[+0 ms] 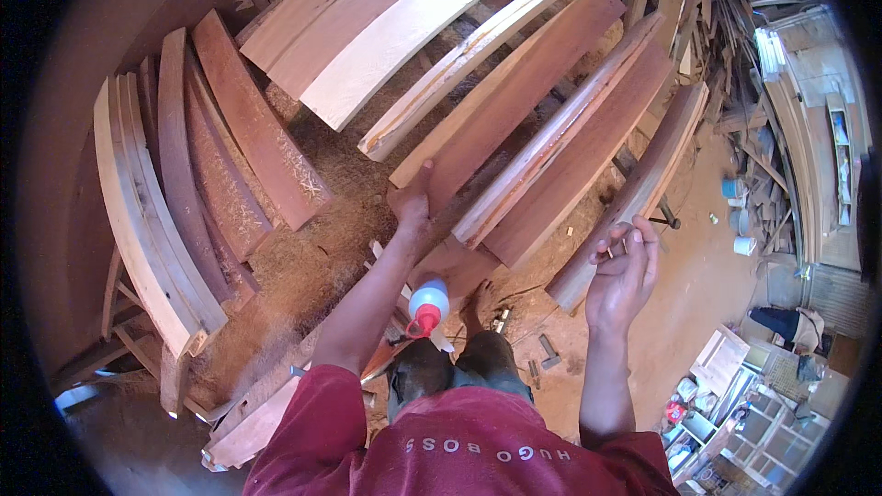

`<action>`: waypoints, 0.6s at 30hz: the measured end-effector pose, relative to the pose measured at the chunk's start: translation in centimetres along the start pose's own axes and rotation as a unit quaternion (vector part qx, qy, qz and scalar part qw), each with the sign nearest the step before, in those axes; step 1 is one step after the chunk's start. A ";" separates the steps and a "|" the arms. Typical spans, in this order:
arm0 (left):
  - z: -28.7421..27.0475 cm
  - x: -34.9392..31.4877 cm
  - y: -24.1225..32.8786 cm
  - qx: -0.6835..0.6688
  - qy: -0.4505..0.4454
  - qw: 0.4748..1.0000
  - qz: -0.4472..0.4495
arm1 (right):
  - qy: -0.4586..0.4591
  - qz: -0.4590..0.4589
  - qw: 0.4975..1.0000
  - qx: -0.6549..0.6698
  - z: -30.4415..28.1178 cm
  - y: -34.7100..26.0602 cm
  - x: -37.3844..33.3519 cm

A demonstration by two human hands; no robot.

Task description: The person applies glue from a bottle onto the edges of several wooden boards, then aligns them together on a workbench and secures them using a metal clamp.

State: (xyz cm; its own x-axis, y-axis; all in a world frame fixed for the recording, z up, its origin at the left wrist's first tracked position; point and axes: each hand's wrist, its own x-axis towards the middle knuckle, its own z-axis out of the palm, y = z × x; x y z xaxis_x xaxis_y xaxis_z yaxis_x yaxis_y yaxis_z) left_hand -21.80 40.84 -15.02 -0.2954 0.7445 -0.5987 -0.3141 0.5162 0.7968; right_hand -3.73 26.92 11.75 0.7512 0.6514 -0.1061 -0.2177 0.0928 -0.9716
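Note:
My left hand grips the near end of a reddish-brown wooden board, its thumb up on the pale edge and the other fingers mostly hidden. My right hand is raised on the right, fingers loosely bent and apart, with nothing visible in them. Behind it, seen from above, lies the near end of another plank. Between the held board and that plank run a narrow plank with a pale streaked edge and a wide brown plank. Close to my body is a glue bottle with a red cap.
Wide pale boards lie at the far side. Sawdust-covered planks and a thick curved timber stand on the left. A clamp rests on the floor at front right. Stacked timber, buckets and furniture frames line the right.

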 end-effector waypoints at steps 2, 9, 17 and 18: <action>0.3 0.4 -0.7 -0.048 -0.031 0.998 0.022 | 0.007 0.008 1.000 -0.006 0.7 -0.3 -0.1; -1.7 -0.2 0.5 -0.089 -0.058 0.986 -0.131 | 0.000 -0.001 1.000 -0.002 0.5 0.0 0.1; -3.6 4.0 5.4 0.113 -0.039 0.922 0.368 | -0.003 -0.019 0.999 -0.029 2.4 -1.0 2.4; -3.3 4.7 6.2 0.099 -0.071 0.915 0.384 | 0.001 -0.026 0.999 -0.023 3.1 -0.7 3.1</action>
State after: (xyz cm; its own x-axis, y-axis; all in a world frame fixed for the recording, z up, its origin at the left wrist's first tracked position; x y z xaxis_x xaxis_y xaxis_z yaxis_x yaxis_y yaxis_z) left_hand -28.16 46.16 -13.16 -0.2349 0.9605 0.1493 0.1109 -0.1261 0.9858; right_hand -3.15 31.22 12.79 0.7620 0.6452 -0.0560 -0.1500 0.0917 -0.9844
